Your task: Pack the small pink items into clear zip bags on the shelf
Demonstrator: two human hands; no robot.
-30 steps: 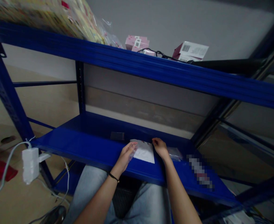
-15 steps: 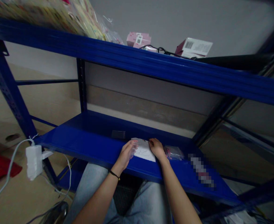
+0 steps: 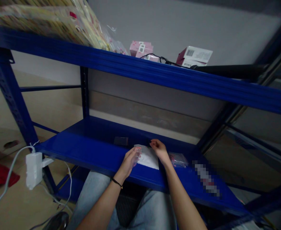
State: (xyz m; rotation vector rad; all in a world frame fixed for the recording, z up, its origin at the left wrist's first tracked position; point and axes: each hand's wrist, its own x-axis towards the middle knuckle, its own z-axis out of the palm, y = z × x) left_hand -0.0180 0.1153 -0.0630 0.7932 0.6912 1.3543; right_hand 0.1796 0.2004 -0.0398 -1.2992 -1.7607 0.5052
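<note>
My left hand (image 3: 129, 162) is closed around a small clear plastic bag (image 3: 137, 154) with a reddish edge at its top. It is held over the left end of a white sheet (image 3: 148, 158) that lies on the blue shelf. Above the sheet's right side is my right hand (image 3: 160, 150), its fingers curled and the thumb and fingertips close together. Whatever those fingertips hold, if anything, is too small to make out. Just right of that wrist, a clear bag of small red and pink pieces (image 3: 178, 159) rests on the shelf.
A small flat clear packet (image 3: 121, 141) lies left of the sheet on the blue shelf (image 3: 83, 143). Overhead, the upper beam (image 3: 140, 71) carries pink boxes (image 3: 141, 48), a white-topped box (image 3: 195, 56) and bagged goods. A white power strip (image 3: 34, 171) hangs at the left.
My right hand has lifted a little off the sheet, its fingers moving up and left. The left hand still holds the clear bag. My view has tilted slightly upward.
</note>
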